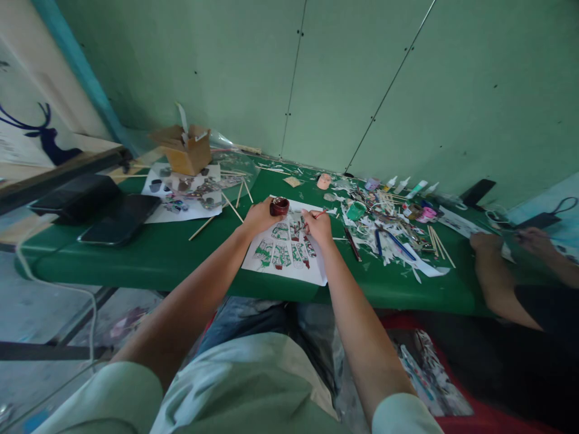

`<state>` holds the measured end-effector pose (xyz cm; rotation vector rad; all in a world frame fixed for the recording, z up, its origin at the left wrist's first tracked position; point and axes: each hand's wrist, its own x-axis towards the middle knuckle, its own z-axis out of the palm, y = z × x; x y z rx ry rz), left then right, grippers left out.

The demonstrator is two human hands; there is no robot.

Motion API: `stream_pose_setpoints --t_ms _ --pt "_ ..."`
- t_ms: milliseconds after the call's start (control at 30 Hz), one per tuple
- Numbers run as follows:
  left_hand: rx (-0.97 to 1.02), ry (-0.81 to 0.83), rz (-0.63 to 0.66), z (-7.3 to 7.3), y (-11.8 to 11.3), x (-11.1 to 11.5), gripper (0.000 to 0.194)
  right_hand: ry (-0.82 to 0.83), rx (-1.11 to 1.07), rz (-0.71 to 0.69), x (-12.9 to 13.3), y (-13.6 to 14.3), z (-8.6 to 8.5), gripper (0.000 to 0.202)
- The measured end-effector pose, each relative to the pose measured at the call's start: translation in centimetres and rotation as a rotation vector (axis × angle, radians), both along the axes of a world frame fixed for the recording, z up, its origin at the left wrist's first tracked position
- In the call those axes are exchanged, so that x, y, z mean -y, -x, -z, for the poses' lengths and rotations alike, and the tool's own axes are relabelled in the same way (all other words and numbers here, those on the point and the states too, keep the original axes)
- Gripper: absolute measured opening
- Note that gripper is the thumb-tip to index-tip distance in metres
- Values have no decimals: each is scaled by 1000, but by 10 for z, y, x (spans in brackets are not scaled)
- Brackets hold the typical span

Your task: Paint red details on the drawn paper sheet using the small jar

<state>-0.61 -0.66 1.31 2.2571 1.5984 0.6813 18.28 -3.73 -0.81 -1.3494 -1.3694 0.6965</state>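
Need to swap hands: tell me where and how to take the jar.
Probably best by the outer wall of the jar, below the rim, coming from the right: the left hand covers its left side, and the right side looks bare. Its mouth is open, so keep the grip off it. Free the right hand of the brush first.

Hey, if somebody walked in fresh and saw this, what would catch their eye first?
Probably the white sheet at the front middle of the green table, patterned in green and dark red, with the left hand holding a small dark red pot over its far edge and the right hand gripping a thin reddish tool. Next might come the messy white scraps to the right, then the open cardboard box at back left.
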Motion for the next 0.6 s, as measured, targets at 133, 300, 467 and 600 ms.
stream_pose_setpoints --t_ms 133,300,467,600 --pt "6 -1 1 -1 0 1 54 15 11 10 0 -1 0 41" --pt "4 -8 4 0 0 0 54 10 5 14 -1 -1 2 42" --pt "-6 -5 4 0 0 0 56 -2 17 6 -1 -1 2 43" --pt "-5 -11 4 1 0 0 55 13 18 9 0 -1 1 43"
